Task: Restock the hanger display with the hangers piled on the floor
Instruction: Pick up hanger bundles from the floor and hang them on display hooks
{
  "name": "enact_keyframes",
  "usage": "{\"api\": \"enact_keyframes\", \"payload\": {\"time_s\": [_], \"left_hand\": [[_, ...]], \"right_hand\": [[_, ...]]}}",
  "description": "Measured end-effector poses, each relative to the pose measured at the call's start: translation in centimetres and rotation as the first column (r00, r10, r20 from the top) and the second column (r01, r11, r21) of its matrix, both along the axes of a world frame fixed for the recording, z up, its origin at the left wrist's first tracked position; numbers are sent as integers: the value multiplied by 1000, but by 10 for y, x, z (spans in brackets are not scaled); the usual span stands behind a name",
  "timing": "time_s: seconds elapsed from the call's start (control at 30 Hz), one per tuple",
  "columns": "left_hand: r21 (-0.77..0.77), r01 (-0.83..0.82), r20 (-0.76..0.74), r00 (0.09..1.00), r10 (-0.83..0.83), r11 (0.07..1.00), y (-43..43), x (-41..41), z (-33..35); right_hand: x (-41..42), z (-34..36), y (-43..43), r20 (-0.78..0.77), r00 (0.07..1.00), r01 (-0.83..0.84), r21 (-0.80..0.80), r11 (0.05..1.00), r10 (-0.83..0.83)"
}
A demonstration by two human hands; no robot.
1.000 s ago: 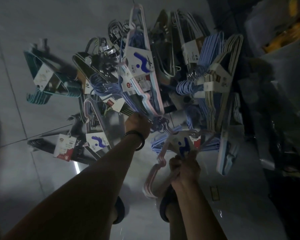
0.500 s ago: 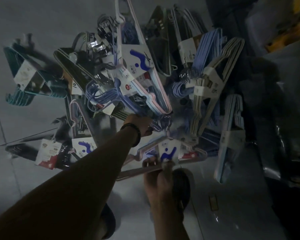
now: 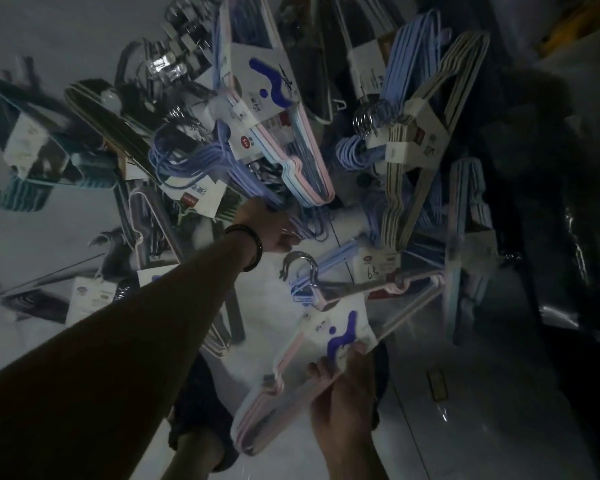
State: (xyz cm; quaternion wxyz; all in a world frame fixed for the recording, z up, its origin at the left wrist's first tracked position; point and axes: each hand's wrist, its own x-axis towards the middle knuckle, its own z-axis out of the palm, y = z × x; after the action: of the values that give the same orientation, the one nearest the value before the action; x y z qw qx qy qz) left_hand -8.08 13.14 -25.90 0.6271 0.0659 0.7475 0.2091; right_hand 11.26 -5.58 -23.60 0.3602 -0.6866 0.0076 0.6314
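My right hand point(image 3: 343, 393) grips the pink hanger pack point(image 3: 336, 332) by its bottom bar, above the floor point(image 3: 465, 427), so its hooks clear the pile point(image 3: 291, 150). My left hand point(image 3: 271, 230) reaches among the purple hangers point(image 3: 184, 164); I cannot tell its grip.

not much legible here tbh. the white price tag point(image 3: 380, 266) on the light blue hanger bundle point(image 3: 336, 258) has "6.5" handwritten on it. the round sticker point(image 3: 245, 143) on the pastel hanger pack point(image 3: 309, 181) reads something like "515", upside down. the card point(image 3: 340, 334) on the pink hanger pack point(image 3: 267, 407) just has a blue squiggle logo, small print's too blurry
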Motion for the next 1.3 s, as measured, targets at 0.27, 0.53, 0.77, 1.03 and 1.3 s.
{"api": "enact_keyframes", "payload": {"time_s": [0.27, 0.53, 0.77, 1.03, 1.3], "left_hand": [[-48, -119, 40, 992, 121, 992, -30, -22, 71], [276, -499, 395, 838, 376, 821, -21, -41, 155], [423, 273, -516, 856, -18, 864, 30, -85, 149], [111, 280, -624, 766, -152, 954, 65, -109, 107], [177, 218, -517, 850, -97, 960, 80, -110, 113]], "right_hand": [[25, 41, 71, 300, 846, -452, -39, 891, 442], [-31, 91, 222, 413, 626, -769, 187, 611, 661], [-107, 85, 334, 561, 410, -904, 145, 402, 720], [-140, 30, 352, 584, 131, -979, -51, 197, 801], [-143, 40, 358, 365, 520, -851, 146, 504, 772]]}}
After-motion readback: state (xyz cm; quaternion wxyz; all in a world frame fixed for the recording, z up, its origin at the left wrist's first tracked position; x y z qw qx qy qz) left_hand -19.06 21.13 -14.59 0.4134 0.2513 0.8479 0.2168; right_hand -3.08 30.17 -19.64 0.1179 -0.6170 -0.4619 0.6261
